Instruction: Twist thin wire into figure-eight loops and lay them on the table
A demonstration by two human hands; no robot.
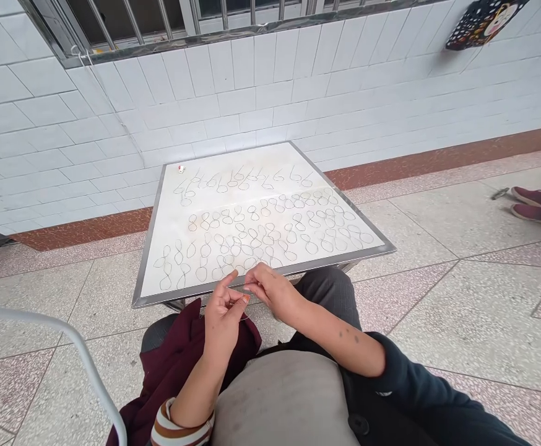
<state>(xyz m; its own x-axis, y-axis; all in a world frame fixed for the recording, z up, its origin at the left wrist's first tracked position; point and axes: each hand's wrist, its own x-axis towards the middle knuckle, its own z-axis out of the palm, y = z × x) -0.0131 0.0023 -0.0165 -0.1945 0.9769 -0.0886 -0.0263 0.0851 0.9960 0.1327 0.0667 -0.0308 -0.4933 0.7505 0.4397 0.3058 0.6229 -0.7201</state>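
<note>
Centrally, thin wire [245, 319]: between both hands, lower middle of the frame; a slipping pinch could let it spring or bend crooked.
Left hand [221, 313]: thumb and finger pinched on it.
Right hand [273, 291]: fingertips closed on it too.
Looped wires [166, 273]: crowded across the tabletop [261, 155]; a brushing finger might tangle them.
Patterned bag [472, 25]: upper right; no brand or writing readable.

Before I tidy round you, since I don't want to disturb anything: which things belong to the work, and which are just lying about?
Likely in use:
- thin wire in both hands
- looped wires
- table

Apparently unrelated:
- small red-and-white item
- maroon cloth
</note>
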